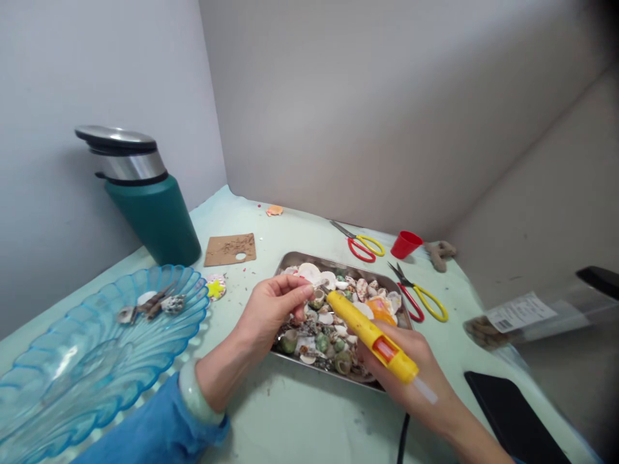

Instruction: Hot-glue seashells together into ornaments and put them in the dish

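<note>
My right hand (401, 361) is wrapped round a yellow hot glue gun (360, 322), with a clear glue stick (425, 390) poking from its back end. The gun's nozzle points at the fingertips of my left hand (278, 303). Thumb and forefinger of that hand are pinched together on something small and pale, too small to make out. Both hands are above a metal tray (338, 259) heaped with seashells (323, 341), white, green and speckled. An orange shell (382, 310) lies at the tray's right side, beside the glue gun.
A blue scalloped plate (82, 348) holds a few shells and sticks at left, near a green bottle (155, 212). Brown cardboard (229, 249), two pairs of scissors (365, 247), a red cup (406, 245), a black phone-like slab (512, 412) and a plastic bag (527, 316) lie around.
</note>
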Tool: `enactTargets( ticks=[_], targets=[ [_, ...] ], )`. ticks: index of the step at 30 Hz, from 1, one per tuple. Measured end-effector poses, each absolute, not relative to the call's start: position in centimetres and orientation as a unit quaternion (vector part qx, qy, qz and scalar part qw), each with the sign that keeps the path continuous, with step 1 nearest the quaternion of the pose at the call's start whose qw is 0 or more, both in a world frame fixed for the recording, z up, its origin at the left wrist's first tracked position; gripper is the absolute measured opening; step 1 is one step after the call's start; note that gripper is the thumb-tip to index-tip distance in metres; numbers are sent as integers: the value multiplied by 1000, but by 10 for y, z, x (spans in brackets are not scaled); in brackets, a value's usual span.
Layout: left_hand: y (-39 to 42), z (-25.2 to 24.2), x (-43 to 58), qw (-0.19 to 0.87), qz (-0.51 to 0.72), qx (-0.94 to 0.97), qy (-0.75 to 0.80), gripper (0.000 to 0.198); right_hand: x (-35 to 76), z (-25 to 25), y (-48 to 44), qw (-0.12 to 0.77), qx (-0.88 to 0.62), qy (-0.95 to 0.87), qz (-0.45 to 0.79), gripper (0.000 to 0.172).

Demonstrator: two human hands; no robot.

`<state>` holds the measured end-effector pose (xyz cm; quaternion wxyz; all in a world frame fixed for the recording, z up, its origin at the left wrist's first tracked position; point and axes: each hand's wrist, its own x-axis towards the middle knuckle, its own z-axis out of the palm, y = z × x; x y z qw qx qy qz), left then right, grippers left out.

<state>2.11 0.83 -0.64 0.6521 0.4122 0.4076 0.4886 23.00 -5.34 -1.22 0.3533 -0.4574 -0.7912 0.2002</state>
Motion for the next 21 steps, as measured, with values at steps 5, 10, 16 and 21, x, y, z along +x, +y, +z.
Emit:
enactTargets(
  ticks=[5, 10, 16, 21],
  targets=[
    [9, -8, 21, 652, 485, 421, 402, 21, 232, -13, -54, 357, -462, -790, 184, 13],
    [8, -7, 21, 654, 487, 410, 409, 23, 230, -11, -54, 368, -453, -792, 178, 12],
    [9, -7, 21, 644, 491, 423, 407, 26, 230, -10, -53, 362, -460, -789, 186, 16],
    [8, -8, 23, 635, 488, 424, 422, 28, 234, -18, -52, 346, -501, -766, 208, 14]
  ],
)
